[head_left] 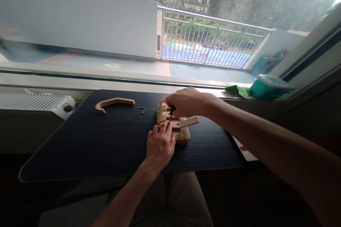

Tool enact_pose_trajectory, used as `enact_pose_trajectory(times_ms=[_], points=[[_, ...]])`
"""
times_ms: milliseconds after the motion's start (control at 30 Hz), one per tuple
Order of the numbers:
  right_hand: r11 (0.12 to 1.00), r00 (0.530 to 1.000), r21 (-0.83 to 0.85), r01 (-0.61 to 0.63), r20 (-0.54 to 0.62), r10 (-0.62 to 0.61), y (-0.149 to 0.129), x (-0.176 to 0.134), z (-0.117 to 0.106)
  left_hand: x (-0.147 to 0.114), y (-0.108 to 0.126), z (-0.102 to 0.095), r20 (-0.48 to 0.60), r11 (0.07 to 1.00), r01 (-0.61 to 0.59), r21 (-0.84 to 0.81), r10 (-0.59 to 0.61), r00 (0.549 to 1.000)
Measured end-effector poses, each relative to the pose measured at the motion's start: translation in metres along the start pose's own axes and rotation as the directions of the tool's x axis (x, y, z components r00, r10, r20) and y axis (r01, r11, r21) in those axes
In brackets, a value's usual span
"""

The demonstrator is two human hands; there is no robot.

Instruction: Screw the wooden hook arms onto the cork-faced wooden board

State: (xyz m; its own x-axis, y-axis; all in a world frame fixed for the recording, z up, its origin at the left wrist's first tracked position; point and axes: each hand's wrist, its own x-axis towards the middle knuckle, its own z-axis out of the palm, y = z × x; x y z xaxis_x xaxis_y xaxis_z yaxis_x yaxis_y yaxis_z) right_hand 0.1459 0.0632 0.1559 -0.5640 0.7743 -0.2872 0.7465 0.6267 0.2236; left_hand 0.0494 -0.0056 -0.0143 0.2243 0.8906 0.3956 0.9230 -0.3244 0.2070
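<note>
My right hand [188, 101] is closed around the black handle of a screwdriver [172, 109], its shaft pointing down. The tip meets a curved wooden hook [188, 122], near the fingertips of my left hand [161, 145]. Those left fingers grip the hook's near side, holding it against a brownish block [183, 137] that looks plastic-wrapped. More curved wooden hooks sit in a row on the block behind, partly covered by my right hand. Whether the tip is seated in a screw is too small to tell.
A loose wooden hook [116, 100] lies at the left of the dark table [106, 145], with a few small screws [143, 110] beside it. On the windowsill are a teal box [269, 88] and green cloth [238, 91]. A white radiator [37, 104] stands left.
</note>
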Motion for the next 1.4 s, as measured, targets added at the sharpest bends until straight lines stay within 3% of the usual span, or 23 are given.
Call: enact_pose_trajectory(times_ms=[300, 533, 667, 900, 1167, 1400], points=[[0.998, 0.998, -0.031, 0.06, -0.011, -0.061, 0.0, 0.006, 0.004, 0.001, -0.001, 0.001, 0.013, 1.0, 0.005, -0.001, -0.005, 1.0], [0.998, 0.998, -0.04, -0.039, -0.045, 0.037, -0.004, 0.007, 0.004, 0.001, 0.0, 0.0, 0.008, 1.0, 0.0, 0.002, 0.0, 1.0], [1.0, 1.0, -0.026, -0.002, 0.007, 0.002, -0.006, 0.001, -0.003, 0.0, 0.0, 0.0, 0.003, 1.0, 0.003, 0.002, -0.003, 1.0], [0.998, 0.998, 0.006, 0.058, -0.024, -0.057, 0.003, 0.004, 0.003, 0.001, -0.001, 0.001, 0.003, 1.0, 0.0, -0.002, 0.0, 1.0], [0.996, 0.995, -0.025, -0.085, -0.06, 0.083, -0.002, 0.01, 0.008, 0.0, -0.001, 0.0, -0.004, 1.0, -0.003, -0.005, 0.003, 1.0], [0.999, 0.999, -0.041, 0.023, 0.034, -0.021, -0.005, -0.002, -0.002, 0.0, 0.0, -0.001, 0.006, 1.0, -0.001, -0.002, 0.001, 1.0]])
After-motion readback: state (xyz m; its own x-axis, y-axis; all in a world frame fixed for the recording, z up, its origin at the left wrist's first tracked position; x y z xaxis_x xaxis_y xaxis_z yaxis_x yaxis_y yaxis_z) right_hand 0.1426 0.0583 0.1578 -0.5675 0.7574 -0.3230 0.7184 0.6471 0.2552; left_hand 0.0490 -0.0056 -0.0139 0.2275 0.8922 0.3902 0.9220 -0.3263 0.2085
